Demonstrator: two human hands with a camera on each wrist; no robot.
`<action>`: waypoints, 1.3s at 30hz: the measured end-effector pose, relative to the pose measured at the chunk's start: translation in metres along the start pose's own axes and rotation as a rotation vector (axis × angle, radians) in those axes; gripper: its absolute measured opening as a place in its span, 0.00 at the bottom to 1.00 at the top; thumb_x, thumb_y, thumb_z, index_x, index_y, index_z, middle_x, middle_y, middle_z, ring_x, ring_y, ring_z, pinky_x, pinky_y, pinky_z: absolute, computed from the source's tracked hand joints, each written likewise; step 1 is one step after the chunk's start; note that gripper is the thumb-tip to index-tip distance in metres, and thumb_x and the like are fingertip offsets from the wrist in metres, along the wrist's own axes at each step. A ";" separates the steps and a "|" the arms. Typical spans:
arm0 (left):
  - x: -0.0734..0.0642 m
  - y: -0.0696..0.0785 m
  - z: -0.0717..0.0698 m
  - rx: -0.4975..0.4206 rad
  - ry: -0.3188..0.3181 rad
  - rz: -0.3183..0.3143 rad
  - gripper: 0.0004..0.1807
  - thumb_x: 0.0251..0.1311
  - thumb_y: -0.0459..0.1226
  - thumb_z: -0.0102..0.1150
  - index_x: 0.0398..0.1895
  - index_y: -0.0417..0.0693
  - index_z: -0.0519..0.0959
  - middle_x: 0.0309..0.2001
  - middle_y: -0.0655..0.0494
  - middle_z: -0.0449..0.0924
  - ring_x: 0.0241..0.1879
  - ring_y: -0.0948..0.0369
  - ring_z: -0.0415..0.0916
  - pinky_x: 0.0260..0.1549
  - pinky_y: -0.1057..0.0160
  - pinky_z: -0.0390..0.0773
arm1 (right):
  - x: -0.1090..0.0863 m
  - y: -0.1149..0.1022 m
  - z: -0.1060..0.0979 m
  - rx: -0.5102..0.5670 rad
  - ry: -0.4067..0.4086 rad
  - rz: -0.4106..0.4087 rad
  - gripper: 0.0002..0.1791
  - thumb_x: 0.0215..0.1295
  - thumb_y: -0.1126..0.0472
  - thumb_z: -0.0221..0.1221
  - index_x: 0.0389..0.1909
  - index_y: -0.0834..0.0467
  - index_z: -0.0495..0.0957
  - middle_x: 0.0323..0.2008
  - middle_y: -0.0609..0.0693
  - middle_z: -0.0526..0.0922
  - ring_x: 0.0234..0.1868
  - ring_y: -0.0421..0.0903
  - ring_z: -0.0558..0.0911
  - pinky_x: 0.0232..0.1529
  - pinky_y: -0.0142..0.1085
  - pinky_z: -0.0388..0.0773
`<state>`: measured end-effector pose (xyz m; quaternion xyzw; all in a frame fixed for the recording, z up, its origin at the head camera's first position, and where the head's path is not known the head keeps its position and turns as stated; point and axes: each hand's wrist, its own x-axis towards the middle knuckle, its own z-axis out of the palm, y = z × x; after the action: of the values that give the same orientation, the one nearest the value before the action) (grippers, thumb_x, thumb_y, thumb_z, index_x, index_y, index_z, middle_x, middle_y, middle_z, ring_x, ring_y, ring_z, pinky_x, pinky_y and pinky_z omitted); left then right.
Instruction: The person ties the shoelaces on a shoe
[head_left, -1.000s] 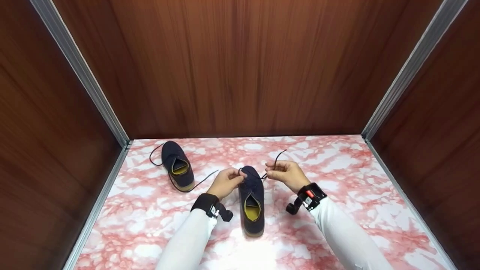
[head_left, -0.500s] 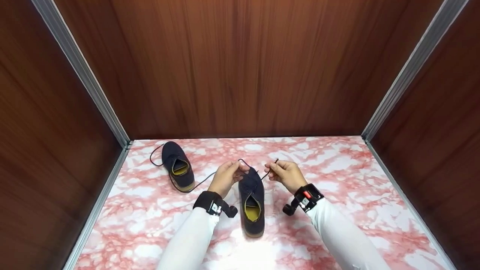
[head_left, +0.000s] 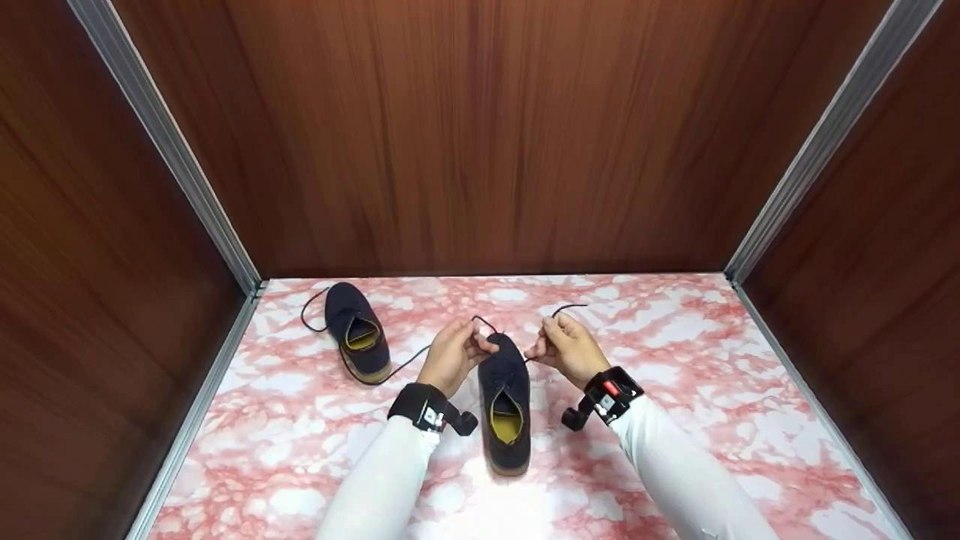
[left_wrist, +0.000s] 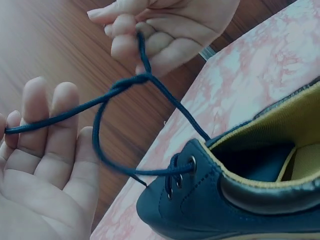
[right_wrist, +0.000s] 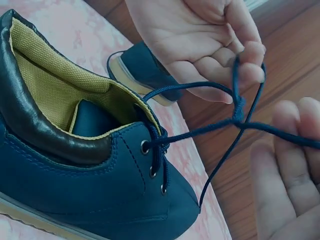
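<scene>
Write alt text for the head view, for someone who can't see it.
A person's left hand and right hand pinch the lace of a navy shoe, toe pointing away, on a red-and-white marbled surface. A second navy shoe, its lace loose, sits farther back to the left.

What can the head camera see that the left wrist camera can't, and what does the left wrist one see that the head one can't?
Only the head view: the farther shoe, the white sleeves and the black wristbands.

Only the left wrist view: clear metal eyelets and the twist in the lace, which the head view doesn't show clearly.

Both: the nearer shoe, the left hand, the right hand and the pink-and-white tabletop.
</scene>
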<state>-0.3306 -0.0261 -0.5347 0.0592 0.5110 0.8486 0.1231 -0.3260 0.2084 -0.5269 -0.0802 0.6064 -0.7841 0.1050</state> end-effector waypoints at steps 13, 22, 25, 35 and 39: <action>-0.004 -0.003 -0.018 0.036 0.030 0.010 0.12 0.83 0.37 0.39 0.36 0.47 0.68 0.24 0.58 0.72 0.29 0.61 0.79 0.43 0.60 0.83 | -0.007 -0.002 -0.023 0.015 0.095 0.002 0.16 0.86 0.55 0.44 0.35 0.59 0.68 0.14 0.43 0.61 0.18 0.40 0.66 0.36 0.37 0.81; -0.011 -0.008 -0.035 0.034 0.107 -0.004 0.13 0.82 0.36 0.43 0.33 0.47 0.69 0.23 0.59 0.70 0.27 0.61 0.74 0.37 0.64 0.80 | -0.014 0.005 -0.044 -0.086 0.086 0.051 0.15 0.86 0.54 0.43 0.37 0.59 0.67 0.13 0.41 0.59 0.16 0.38 0.64 0.29 0.33 0.76; -0.014 -0.010 -0.043 0.065 0.177 -0.024 0.12 0.80 0.34 0.45 0.32 0.48 0.69 0.22 0.59 0.68 0.26 0.62 0.73 0.36 0.64 0.80 | -0.016 0.009 -0.052 -0.092 0.091 0.084 0.16 0.86 0.54 0.43 0.37 0.59 0.67 0.14 0.40 0.59 0.16 0.38 0.62 0.28 0.32 0.74; -0.021 -0.031 -0.051 0.150 0.260 -0.072 0.06 0.75 0.31 0.46 0.36 0.44 0.69 0.20 0.61 0.61 0.22 0.64 0.65 0.33 0.62 0.79 | -0.021 0.028 -0.068 -0.113 0.178 0.130 0.18 0.84 0.49 0.45 0.38 0.60 0.66 0.13 0.41 0.57 0.17 0.40 0.61 0.28 0.34 0.74; -0.022 -0.043 -0.053 0.128 0.267 -0.090 0.08 0.74 0.30 0.44 0.34 0.46 0.67 0.20 0.61 0.60 0.21 0.64 0.61 0.30 0.63 0.75 | -0.024 0.037 -0.075 -0.113 0.210 0.150 0.17 0.85 0.50 0.45 0.38 0.59 0.66 0.13 0.41 0.57 0.17 0.40 0.61 0.30 0.33 0.75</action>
<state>-0.3147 -0.0577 -0.5970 -0.0695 0.5781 0.8082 0.0879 -0.3193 0.2756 -0.5814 0.0421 0.6616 -0.7426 0.0948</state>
